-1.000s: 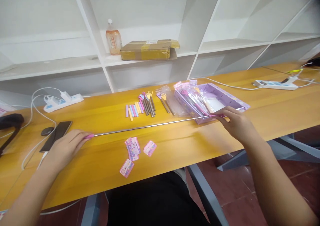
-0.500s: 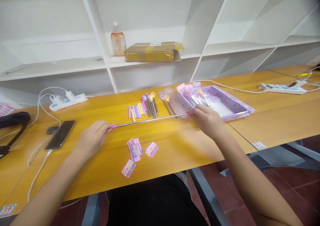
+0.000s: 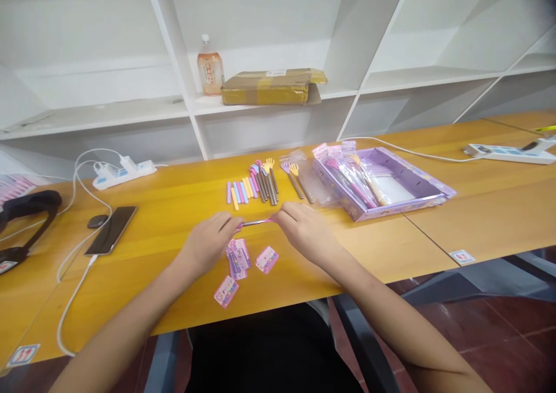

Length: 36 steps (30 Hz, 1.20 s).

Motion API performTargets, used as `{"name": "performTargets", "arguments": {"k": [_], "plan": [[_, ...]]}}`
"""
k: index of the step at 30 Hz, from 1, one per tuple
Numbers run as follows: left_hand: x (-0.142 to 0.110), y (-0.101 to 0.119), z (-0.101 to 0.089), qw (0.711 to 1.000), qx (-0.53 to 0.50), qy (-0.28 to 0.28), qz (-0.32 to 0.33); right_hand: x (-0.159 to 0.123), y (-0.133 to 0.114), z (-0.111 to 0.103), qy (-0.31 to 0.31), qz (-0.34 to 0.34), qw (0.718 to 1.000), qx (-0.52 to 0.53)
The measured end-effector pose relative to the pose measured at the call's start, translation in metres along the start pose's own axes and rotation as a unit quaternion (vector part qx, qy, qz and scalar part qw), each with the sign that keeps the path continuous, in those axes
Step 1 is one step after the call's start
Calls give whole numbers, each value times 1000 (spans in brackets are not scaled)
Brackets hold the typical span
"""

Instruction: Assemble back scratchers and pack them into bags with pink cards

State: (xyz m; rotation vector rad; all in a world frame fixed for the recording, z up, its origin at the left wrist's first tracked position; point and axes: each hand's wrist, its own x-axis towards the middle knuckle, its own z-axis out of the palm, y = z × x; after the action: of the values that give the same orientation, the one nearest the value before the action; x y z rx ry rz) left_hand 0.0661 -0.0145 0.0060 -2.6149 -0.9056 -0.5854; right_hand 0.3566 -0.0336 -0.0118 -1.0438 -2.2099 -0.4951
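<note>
Between my hands is a telescopic back scratcher [image 3: 254, 223], its short metal rod showing with pink at both ends. My left hand [image 3: 209, 237] is closed on one end and my right hand [image 3: 299, 225] pinches the other. Just beyond lie several back scratchers [image 3: 268, 184] with hand-shaped heads, two more [image 3: 297, 182] beside them, and a row of pastel handle sleeves [image 3: 241, 190]. Pink printed cards [image 3: 237, 259] lie in a small pile below my hands, with a single card [image 3: 267, 260] to the right and another [image 3: 226, 292] nearer the edge.
A purple box [image 3: 419, 202] at the right holds bagged back scratchers. At the left are a phone [image 3: 110, 231], a mouse [image 3: 98, 221], a headset [image 3: 37, 219] and a power strip [image 3: 125, 176] with cables. A cardboard box [image 3: 264, 89] and a bottle [image 3: 211, 69] stand on the shelf.
My hands have come together, and the back scratcher's long extended rod has shortened to a small piece between them. The view has shifted slightly.
</note>
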Motion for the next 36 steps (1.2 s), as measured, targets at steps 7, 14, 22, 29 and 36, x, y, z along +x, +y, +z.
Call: {"name": "performTargets", "arguments": {"k": [7,14,22,29,36], "plan": [[-1,4,5,997,-16,-70,3,-1,0,8,-7,7,1000,9],[-18,-3,4,995,5,-98,18,-13,4,4,-20,16,1000,18],[-102,-105,-46,990,107,-63,-64,-79,118,-36,42,143,989,-5],[-151,-133,-61,993,49,-64,-90,-126,167,-65,46,197,979,11],[-141,-109,-63,985,53,-88,-141,-134,154,-66,59,159,985,-6]]}}
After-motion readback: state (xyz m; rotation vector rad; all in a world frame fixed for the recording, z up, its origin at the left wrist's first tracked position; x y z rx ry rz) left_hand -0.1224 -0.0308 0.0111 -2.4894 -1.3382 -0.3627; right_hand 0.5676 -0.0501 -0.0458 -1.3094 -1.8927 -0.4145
